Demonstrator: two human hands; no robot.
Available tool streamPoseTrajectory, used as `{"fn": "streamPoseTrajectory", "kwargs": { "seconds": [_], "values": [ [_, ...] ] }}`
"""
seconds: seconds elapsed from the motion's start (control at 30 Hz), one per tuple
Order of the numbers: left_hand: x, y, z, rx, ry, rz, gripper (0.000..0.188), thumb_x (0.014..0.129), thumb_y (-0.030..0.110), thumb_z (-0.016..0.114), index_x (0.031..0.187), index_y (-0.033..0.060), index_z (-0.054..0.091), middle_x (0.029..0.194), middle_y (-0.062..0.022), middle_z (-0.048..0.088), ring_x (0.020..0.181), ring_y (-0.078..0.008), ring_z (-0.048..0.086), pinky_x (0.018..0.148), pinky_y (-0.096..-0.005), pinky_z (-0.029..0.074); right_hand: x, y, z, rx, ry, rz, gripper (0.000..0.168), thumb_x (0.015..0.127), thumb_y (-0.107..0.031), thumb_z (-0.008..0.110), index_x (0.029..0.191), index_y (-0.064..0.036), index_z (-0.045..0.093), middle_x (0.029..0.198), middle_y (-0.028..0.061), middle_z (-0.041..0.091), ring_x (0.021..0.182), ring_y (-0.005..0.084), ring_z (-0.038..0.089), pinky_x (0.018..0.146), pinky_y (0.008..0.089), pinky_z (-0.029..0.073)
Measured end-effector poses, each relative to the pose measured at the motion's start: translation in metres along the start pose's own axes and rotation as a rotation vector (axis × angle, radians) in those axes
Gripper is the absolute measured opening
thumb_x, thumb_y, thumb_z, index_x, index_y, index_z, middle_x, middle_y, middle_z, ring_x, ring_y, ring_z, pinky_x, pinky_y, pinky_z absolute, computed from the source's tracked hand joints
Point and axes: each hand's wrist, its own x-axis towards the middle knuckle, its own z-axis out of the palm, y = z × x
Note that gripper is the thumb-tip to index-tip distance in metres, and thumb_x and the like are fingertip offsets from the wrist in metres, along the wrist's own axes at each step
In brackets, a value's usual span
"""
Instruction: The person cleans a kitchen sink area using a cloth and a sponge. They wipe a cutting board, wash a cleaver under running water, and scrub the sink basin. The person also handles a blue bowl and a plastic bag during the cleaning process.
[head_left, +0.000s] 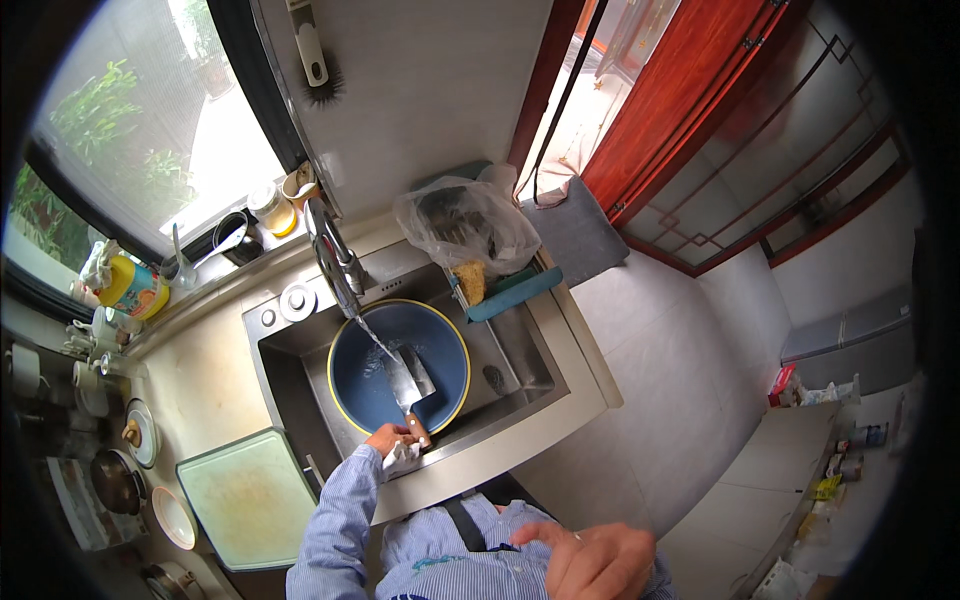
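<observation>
A cleaver (409, 379) with a wooden handle lies slanted in a blue basin (442, 345) with a yellow rim. Water runs from the chrome faucet (330, 255) onto its blade. At the near rim, my left hand (391, 438) is against the cleaver's handle, beside a crumpled white cloth (403, 459). Whether its fingers close on the handle or the cloth is hidden. The basin sits inside a stainless steel sink (517, 360). My right hand (600, 559) is raised before my body, one digit stretched out and the others bent, with nothing seen in it.
Left of the sink lies a pale green cutting board (244, 499). A teal-edged rack (517, 294) at the sink's right holds a sponge (471, 281) and a clear plastic bag (480, 217). Jars, including a glass jar (271, 210), line the windowsill. A white bowl (174, 517) stands far left.
</observation>
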Motion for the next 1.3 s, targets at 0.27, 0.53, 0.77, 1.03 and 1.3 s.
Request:
{"fn": "streamPoseTrajectory", "kwargs": {
  "seconds": [0.27,0.53,0.77,1.03,1.3],
  "values": [
    [0.011,-0.013,-0.003,0.159,-0.045,0.118,0.046,0.079,0.035,0.066,0.108,-0.0015,0.062,0.097,-0.0129,0.065,0.088,-0.019,0.061,0.081,-0.0282,0.047,0.008,0.0,0.004,0.082,-0.149,-0.014,0.018,0.081,-0.016,0.066,0.077,0.001,0.069,0.071,0.0086,0.062,0.063,0.019,0.056,0.099,0.0571,0.024],
    [0.001,-0.015,-0.004,0.064,0.144,0.092,0.039,0.08,0.03,0.063,0.098,-0.0036,0.065,0.089,-0.0138,0.066,0.081,-0.02,0.062,0.077,-0.0304,0.048,0.012,-0.002,0.005,0.086,-0.204,0.01,0.009,0.079,-0.008,0.064,0.075,-0.002,0.071,0.071,0.0066,0.061,0.065,0.0172,0.055,0.099,0.0569,0.025],
    [-0.058,-0.002,-0.021,-0.67,0.252,0.323,0.026,0.088,0.023,0.056,0.102,0.0017,0.062,0.084,-0.0043,0.062,0.071,-0.012,0.059,0.064,-0.0248,0.048,0.016,0.003,0.006,0.086,-0.159,-0.036,0.005,0.076,-0.003,0.066,0.074,-0.004,0.071,0.07,0.0047,0.061,0.065,0.0159,0.054,0.099,0.0554,0.025],
    [-0.129,-0.006,-0.037,-1.109,0.331,0.524,0.041,0.09,0.034,0.051,0.116,0.0028,0.054,0.105,-0.0079,0.061,0.095,-0.0197,0.06,0.086,-0.0346,0.048,0.019,0.018,0.009,0.124,-0.166,-0.097,0.005,0.076,-0.004,0.066,0.074,-0.003,0.07,0.07,0.0052,0.061,0.065,0.016,0.054,0.1,0.0554,0.025],
    [-0.182,-0.063,-0.153,-0.77,1.104,0.678,0.048,0.088,0.029,0.055,0.126,0.002,0.045,0.118,-0.014,0.054,0.106,-0.0214,0.053,0.092,-0.0333,0.042,0.02,0.037,0.004,0.218,-0.121,-0.079,0.012,0.08,-0.008,0.063,0.072,0.0,0.069,0.068,0.0073,0.06,0.063,0.0177,0.054,0.1,0.0564,0.025]
  ]
}}
